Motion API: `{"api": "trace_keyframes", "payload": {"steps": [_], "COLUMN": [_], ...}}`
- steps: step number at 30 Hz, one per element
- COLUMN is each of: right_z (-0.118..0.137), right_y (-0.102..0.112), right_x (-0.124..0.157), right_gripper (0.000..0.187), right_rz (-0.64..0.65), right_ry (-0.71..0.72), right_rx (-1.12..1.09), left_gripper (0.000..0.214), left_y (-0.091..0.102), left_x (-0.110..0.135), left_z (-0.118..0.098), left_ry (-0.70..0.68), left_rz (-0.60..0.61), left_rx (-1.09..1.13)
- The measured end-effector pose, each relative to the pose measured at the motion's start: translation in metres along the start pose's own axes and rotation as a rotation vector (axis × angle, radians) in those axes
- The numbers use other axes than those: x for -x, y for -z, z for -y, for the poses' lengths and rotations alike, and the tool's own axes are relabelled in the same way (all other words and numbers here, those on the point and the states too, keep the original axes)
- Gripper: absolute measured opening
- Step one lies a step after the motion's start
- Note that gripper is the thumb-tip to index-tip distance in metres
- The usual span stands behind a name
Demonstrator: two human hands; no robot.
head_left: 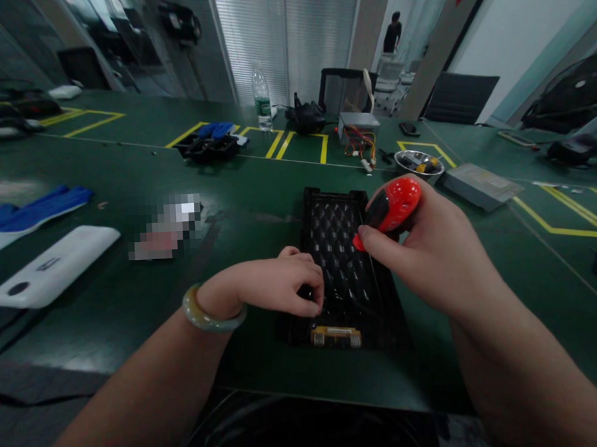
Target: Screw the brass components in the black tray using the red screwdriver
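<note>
A black perforated drive tray (pixel 336 231) with a yellow connector (pixel 336 335) at its near end lies on the green table (pixel 257 192) in front of me. My left hand (pixel 276 288), with a pale bangle on the wrist, rests on the tray's near left part, fingers curled in a pinch; what they hold is hidden. My right hand (pixel 425 250) is closed around a red and black screwdriver handle (pixel 395 204), held above the tray's right edge.
A white device (pixel 50 266) and blue gloves (pixel 32 209) lie at the left. Farther back are a black parts tray (pixel 209 147), a water bottle (pixel 261 97), a power supply with coloured wires (pixel 357 126), a metal bowl (pixel 418 162) and a grey drive (pixel 479 184). A person stands far off.
</note>
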State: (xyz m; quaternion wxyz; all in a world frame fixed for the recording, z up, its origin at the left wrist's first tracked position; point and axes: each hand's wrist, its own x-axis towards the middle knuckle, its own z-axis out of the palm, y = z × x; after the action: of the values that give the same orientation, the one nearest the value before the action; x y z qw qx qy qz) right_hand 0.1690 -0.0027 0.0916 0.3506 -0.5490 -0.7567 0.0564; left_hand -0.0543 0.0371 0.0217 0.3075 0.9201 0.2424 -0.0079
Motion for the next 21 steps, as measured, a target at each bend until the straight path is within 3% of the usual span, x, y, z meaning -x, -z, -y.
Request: {"api": "trace_keyframes", "payload": {"steps": [3,7,9,16,21], "right_z": [0.003,0.005,0.005,0.004,-0.003], "right_y": [-0.004,-0.010,-0.013,-0.017,-0.009], "right_x": [0.002,0.003,0.002,0.000,0.000], "right_gripper": [0.016,0.017,0.017,0.017,0.018], "right_rz": [0.059,0.149,0.179,0.183,0.080], "right_ry": [0.009,0.022,0.020,0.020,-0.011], "right_rx": [-0.092,-0.167,-0.190,-0.218,-0.212], "left_gripper": [0.014,0.021,0.021,0.023,0.027], "left_y": [0.001,-0.001,-0.001,-0.004,-0.006], "left_x": [-0.002,-0.008,-0.010,-0.012,-0.011], "left_z": [0.004,0.011,0.014,0.018,0.015], "left_ry": [0.087,0.232,0.301,0.337,0.307], "left_rz": [-0.116,-0.426,-0.522,-0.508,-0.440], "left_rx": [0.121,0.124,0.109,0.016,0.002]}}
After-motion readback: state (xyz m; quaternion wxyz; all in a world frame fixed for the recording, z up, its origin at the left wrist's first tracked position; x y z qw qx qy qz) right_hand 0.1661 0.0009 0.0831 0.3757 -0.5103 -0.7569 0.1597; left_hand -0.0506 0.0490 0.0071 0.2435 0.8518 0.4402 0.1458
